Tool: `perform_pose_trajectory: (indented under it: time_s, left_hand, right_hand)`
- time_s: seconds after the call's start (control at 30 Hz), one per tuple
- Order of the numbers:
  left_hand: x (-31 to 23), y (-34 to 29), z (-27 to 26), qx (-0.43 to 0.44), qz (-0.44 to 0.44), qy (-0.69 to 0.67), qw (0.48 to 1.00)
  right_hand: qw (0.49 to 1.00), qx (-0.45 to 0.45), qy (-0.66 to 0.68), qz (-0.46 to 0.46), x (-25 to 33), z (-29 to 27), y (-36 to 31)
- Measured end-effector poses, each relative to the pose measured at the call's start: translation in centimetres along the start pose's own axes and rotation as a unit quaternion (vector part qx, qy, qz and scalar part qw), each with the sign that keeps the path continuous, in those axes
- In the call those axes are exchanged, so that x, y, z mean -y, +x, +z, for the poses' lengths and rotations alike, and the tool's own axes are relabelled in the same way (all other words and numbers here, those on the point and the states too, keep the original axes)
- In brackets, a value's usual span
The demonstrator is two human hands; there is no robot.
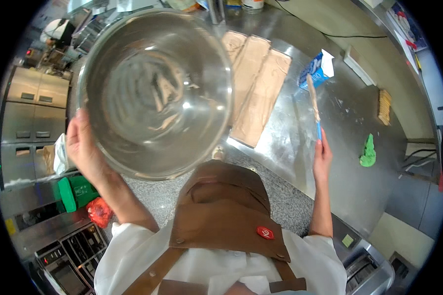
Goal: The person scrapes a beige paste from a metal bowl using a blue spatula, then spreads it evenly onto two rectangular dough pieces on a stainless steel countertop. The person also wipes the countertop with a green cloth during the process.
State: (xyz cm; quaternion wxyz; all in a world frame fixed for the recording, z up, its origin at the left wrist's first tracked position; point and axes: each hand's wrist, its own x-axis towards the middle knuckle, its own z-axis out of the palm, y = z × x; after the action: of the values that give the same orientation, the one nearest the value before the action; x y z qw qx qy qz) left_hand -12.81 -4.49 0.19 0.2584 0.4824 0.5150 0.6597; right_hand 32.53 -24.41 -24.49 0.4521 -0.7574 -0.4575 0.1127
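A large steel mixing bowl (206, 93) is tilted toward me, its inside smeared with streaks of light brown cream. My left hand (86, 150) is closed on the bowl's left rim, thumb on the inner side. In my right hand (322, 155) is a spatula (313, 101) by its blue handle; brown cream coats its blade. The blade's tip overlaps a blue and white carton (320, 71); whether they touch I cannot tell. Between bowl and carton lie long strips spread with light brown cream (263, 93), partly hidden by the bowl.
A crumpled green thing (368, 151) lies on the steel table (344, 182) to the right. Further back are a stack of tan pieces (384, 106) and a white, bar-shaped thing (359, 65) by the wall. At left stand a green bin (76, 191) and a red bag (99, 212).
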Motion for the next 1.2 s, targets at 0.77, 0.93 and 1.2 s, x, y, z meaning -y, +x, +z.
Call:
perform_pose_trajectory:
  time_s: [0.77,0.93,1.2]
  left_hand:
    - [-4.5,-11.5,9.1,0.169,0.016,-0.145,0.975]
    - [-4.7,-11.9,9.8,0.176,0.018,-0.158,0.971]
    - [-3.6,-11.3,9.8,0.185,0.024,-0.166,0.968]
  right_hand:
    - [0.898,0.035,0.42,0.125,14.1,-2.4,0.4]
    - [0.908,0.065,0.41,0.053,15.2,-4.0,2.9]
    - [0.832,0.096,0.524,0.158,10.8,-8.3,1.0]
